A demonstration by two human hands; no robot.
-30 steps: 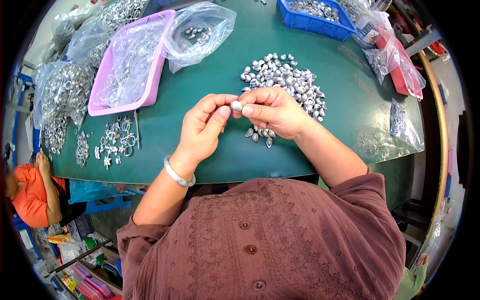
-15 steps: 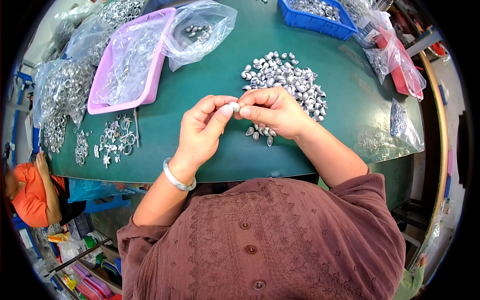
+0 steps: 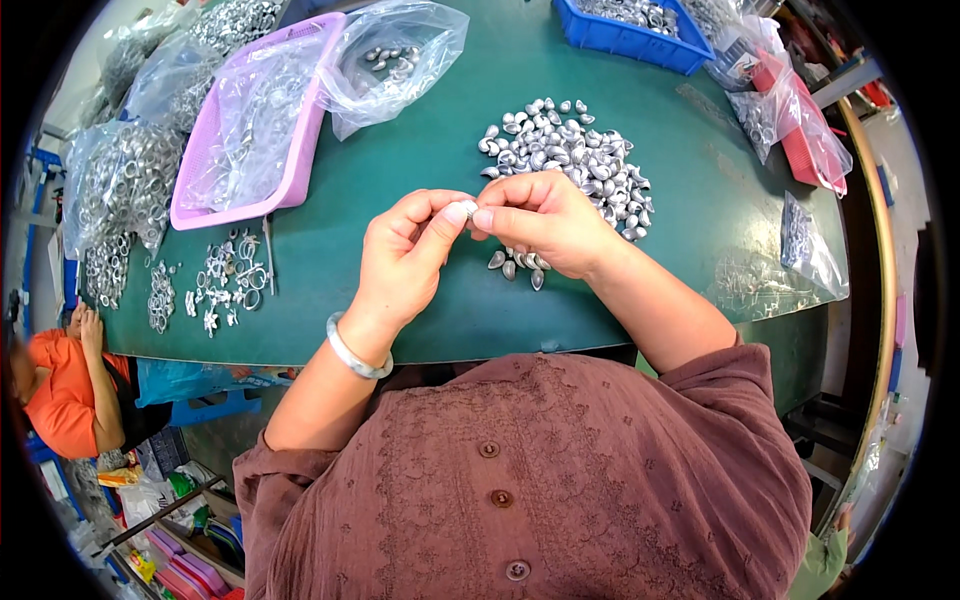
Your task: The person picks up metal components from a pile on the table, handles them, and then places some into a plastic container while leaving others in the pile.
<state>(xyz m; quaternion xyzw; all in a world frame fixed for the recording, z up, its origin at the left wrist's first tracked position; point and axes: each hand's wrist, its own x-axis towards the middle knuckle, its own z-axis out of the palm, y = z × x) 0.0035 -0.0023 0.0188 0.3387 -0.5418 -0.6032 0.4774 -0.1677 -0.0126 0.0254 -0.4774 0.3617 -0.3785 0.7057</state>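
Between the fingertips of both hands is a small silver shell-shaped metal piece (image 3: pixel 470 208), mostly covered by the fingers. My left hand (image 3: pixel 415 245) pinches it from the left with thumb and forefinger. From the right, my right hand (image 3: pixel 545 222) pinches it the same way, its other fingers curled. Just beyond and beside the right hand lies a heap of similar silver curved pieces (image 3: pixel 590 165) on the green table (image 3: pixel 420 320). A few loose pieces (image 3: pixel 515 264) lie below the right hand, partly hidden by it.
At left stand a pink basket (image 3: pixel 303 175) lined with plastic and a clear bag (image 3: pixel 425 75) holding a few pieces. Metal rings and small parts (image 3: pixel 230 275) lie nearer. A blue tray (image 3: pixel 650 50) and red bin (image 3: pixel 800 160) are at right. Another person in orange (image 3: pixel 65 385) sits far left.
Both hands stay together at nearly the same spot. The shell-shaped piece has turned slightly and shows less between the fingers. The person in orange has brought their hands together.
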